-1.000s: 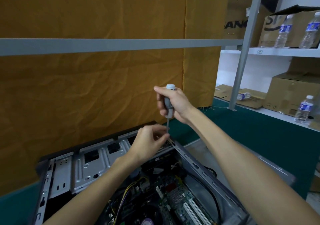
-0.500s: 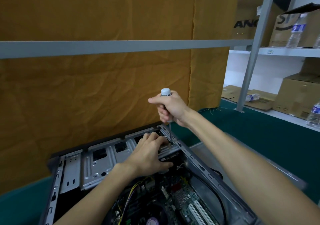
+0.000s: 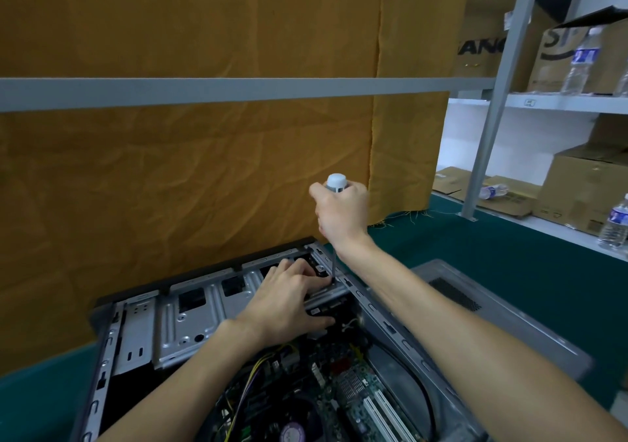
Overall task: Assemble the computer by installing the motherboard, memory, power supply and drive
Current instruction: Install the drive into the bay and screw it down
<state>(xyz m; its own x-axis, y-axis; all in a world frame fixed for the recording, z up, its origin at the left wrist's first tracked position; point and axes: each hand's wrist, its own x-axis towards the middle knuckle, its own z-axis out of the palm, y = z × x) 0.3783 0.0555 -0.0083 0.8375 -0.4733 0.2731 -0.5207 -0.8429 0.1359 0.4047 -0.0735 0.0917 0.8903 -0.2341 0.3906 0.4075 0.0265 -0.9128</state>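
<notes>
Both hands at far right corner of open computer case (image 3: 112, 336). Right hand (image 3: 341, 212) wrapped round handle of screwdriver (image 3: 336, 183), white cap showing above fist, shaft upright, tip down at corner of drive bracket (image 3: 319, 297) near case's right wall. Screw itself not visible; cannot tell whether tip is seated. Left hand (image 3: 289, 300) flat over bracket, fingers spread and pressing, thumb hooked under front edge; nothing enclosed.

Motherboard (image 3: 353, 387) already lying in case floor, white expansion slots and cable bundle (image 3: 251, 384) just below working point. Removed side panel (image 3: 482, 309) on green mat to right of case.

Risks, as judged:
- Tip slipping out of screw head under downward push: would likely strike bracket or left fingers (image 3: 299, 268), which lie just beside shaft.
- Loose screw dropping onto motherboard below; hard to find among cables, possible short later.
- Bracket shifting if left-hand pressure eases: holes misaligned, cross-threading.
- Shaft tilting off vertical near case wall: stripped head.
</notes>
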